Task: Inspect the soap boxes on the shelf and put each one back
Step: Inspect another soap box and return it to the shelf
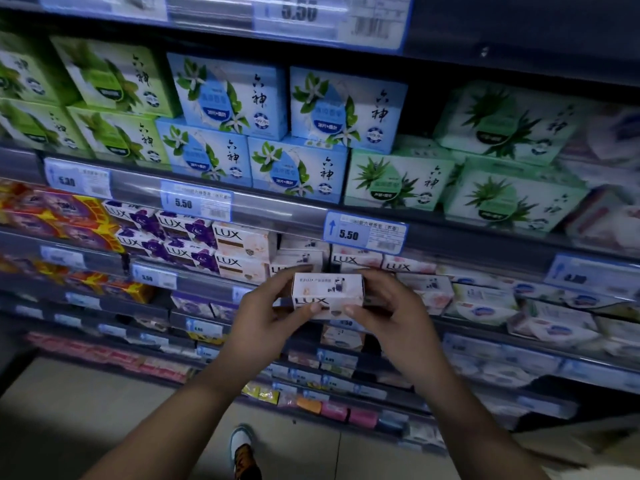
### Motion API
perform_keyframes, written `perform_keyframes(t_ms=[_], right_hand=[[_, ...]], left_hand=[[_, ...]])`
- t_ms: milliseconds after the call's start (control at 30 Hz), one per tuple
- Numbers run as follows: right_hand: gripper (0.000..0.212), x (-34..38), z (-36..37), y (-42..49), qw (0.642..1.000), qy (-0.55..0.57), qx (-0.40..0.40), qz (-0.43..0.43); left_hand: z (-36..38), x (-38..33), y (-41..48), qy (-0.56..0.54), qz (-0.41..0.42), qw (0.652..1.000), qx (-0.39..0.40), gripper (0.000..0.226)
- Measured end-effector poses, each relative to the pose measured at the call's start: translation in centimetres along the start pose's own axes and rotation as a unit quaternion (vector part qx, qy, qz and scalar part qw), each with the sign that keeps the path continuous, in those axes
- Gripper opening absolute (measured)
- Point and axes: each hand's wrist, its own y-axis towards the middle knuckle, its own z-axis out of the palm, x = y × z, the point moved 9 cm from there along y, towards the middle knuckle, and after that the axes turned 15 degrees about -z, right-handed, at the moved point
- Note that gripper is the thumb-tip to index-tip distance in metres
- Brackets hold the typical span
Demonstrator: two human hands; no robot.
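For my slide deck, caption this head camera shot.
Left hand and right hand hold a white LUX soap box before stocked shop shelves.

We read "LUX" on the front of the held box [327, 301]. A line of small print with another "LUX" runs across its upper face; the rest escapes us. The same "LUX" stands on the purple boxes [180, 230], the cream boxes [242, 237] and the pink boxes [356, 260] behind it. Higher up, the lime boxes [114, 77], blue boxes [228, 91] and aloe boxes [398, 178] carry the characters "六神". We read "5.50" on the top tag [299, 10], left tag [78, 181], middle tag [195, 203] and right tag [365, 233]. Their small print is too blurred for us.
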Motion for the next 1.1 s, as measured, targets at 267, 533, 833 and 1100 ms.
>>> perform_keyframes(t_ms=[267, 533, 833, 1100], right_hand=[[0.025, -1.2, -3.5, -5.9, 0.972, 0.188, -0.083, 0.109], [0.035, -1.0, -7.3, -9.1, 0.960, 0.214, -0.171, 0.053], [0.048, -0.6, -7.7, -8.8, 0.959, 0.236, -0.149, 0.047], [0.062, 1.2, -7.8, -7.9, 0.978, 0.178, -0.106, -0.023]], left_hand=[[3.9, -3.3, -1.9, 0.023, 0.060, 0.998, 0.025, 0.035], [7.6, -2.7, -2.6, -0.120, -0.028, 0.987, 0.101, 0.057], [8.4, -4.3, -1.9, -0.206, 0.023, 0.963, 0.172, 0.077], [9.2, 0.0, -1.2, -0.240, -0.226, 0.926, 0.184, 0.060]])
